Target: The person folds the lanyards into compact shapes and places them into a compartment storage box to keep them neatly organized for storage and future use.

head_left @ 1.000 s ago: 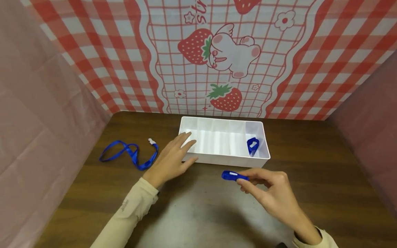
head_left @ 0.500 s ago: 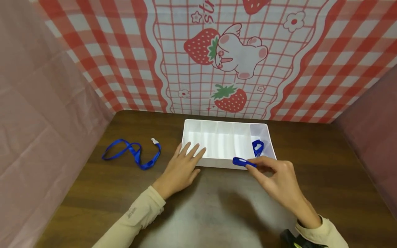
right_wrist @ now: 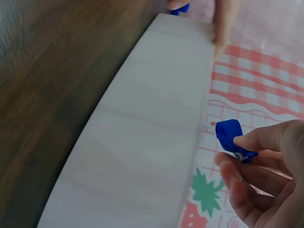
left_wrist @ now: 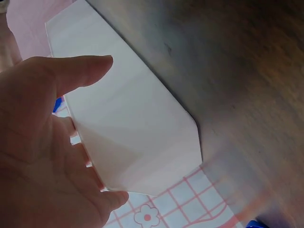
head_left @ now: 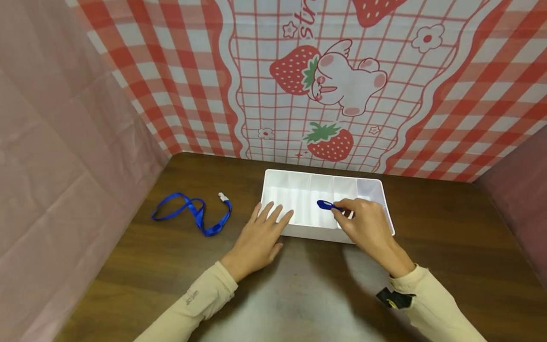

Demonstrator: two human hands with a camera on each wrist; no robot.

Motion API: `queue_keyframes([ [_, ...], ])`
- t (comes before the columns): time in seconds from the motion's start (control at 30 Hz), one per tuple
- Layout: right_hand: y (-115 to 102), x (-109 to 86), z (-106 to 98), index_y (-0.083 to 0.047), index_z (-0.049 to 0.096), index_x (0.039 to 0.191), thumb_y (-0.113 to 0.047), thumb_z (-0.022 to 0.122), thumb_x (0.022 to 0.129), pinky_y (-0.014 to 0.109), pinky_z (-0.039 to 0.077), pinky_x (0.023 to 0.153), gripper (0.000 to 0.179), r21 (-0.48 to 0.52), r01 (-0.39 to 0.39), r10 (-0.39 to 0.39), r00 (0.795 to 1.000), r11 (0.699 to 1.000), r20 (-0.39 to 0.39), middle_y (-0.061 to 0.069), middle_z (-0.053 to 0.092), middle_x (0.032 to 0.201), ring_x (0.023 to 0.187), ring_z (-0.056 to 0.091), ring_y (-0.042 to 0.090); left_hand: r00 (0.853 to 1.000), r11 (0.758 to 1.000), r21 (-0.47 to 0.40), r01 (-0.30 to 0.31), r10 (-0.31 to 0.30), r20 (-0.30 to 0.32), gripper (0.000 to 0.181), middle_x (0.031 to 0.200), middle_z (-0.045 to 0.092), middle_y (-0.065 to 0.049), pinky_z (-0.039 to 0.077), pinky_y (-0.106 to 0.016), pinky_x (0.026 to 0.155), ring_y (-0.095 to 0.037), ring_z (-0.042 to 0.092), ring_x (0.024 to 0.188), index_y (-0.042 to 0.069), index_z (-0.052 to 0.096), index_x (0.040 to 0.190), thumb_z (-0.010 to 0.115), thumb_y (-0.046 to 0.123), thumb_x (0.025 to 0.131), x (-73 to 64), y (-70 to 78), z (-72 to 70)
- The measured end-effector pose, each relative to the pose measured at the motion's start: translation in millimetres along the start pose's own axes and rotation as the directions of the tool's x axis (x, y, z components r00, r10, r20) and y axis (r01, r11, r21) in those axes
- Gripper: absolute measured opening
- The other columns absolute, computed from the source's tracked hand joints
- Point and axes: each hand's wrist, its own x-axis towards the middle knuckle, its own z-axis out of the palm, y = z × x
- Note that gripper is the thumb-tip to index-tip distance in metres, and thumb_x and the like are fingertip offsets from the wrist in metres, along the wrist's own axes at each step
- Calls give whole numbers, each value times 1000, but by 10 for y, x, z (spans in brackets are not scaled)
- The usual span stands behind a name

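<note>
My right hand (head_left: 368,225) pinches a folded blue lanyard (head_left: 325,204) between thumb and fingertips, over the middle-right compartments of a white divided box (head_left: 314,232). The right wrist view shows the lanyard bundle (right_wrist: 229,133) with a pale clip at the fingertips. My left hand (head_left: 255,243) lies with fingers spread and extended over the front left rim of the box. In the left wrist view its thumb (left_wrist: 90,71) lies against the front wall. The right end compartment is largely covered by my right hand, which hides the lanyard bundle seen there earlier.
A loose blue lanyard (head_left: 198,217) with a white buckle (head_left: 223,196) lies unfolded on the brown wooden table (head_left: 141,266), left of the box. Behind stands a red checked strawberry-print cloth (head_left: 192,95). Pink cloth (head_left: 85,142) hangs along the left side.
My right hand has carried the folded lanyard forward from in front of the box to over its compartments. My left hand has settled at the front left rim. The view has shifted slightly.
</note>
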Motion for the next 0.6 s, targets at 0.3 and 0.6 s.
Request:
queue_keyframes([
  [0.3, 47, 232, 286, 0, 78, 82, -3, 79, 74, 41, 45, 60, 8, -40, 58, -53, 992, 998, 113, 10, 67, 68, 64, 56, 26, 1000, 999, 42, -5, 6, -25, 74, 144, 50, -16, 26, -54, 116, -38, 41, 137, 13, 41, 150, 72, 15, 83, -13, -5, -11],
  [0.6, 109, 353, 376, -5, 78, 74, -5, 76, 70, 46, 40, 60, 4, -150, 44, -26, 992, 988, 123, 5, 69, 63, 60, 55, 29, 999, 999, 51, -6, 8, -37, 75, 141, 51, -16, 24, -53, 117, -37, 42, 137, 13, 42, 150, 72, 17, 82, -3, 0, 13],
])
